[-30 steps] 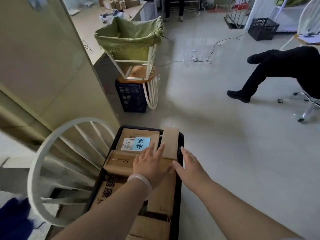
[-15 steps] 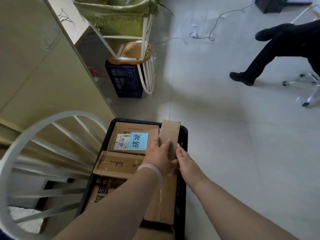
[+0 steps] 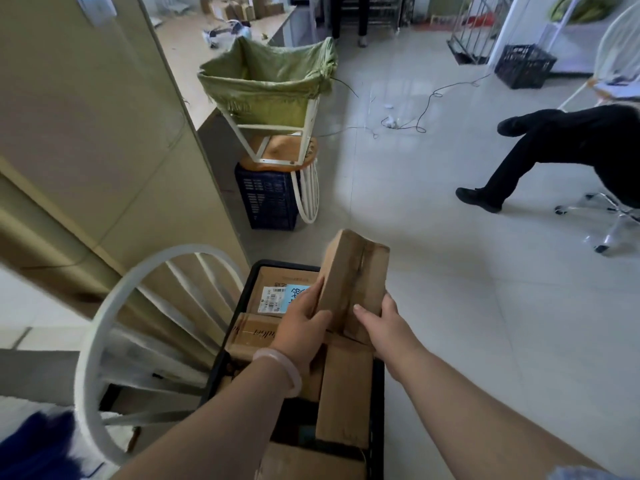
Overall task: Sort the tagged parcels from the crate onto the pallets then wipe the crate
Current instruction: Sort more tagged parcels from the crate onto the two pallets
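A black crate point(image 3: 250, 276) on the floor holds several brown cardboard parcels. One narrow brown parcel point(image 3: 353, 271) is tilted up out of the crate's right side. My left hand point(image 3: 303, 329) grips its left face and my right hand point(image 3: 381, 323) grips its right face near the lower end. Behind it in the crate lies a parcel with a white and blue label point(image 3: 280, 297). Another flat parcel point(image 3: 254, 336) with printed lettering lies in front of that one.
A white round-backed chair point(image 3: 114, 327) stands left of the crate. Ahead are a dark blue crate point(image 3: 266, 199) with a stool and a green sack point(image 3: 266, 84) on a white frame. A seated person's legs point(image 3: 554, 143) stretch in from the right. Cables lie on the floor.
Both hands closed on the narrow parcel at the crate's right side and raised its far end, so it now stands tilted above the other parcels.
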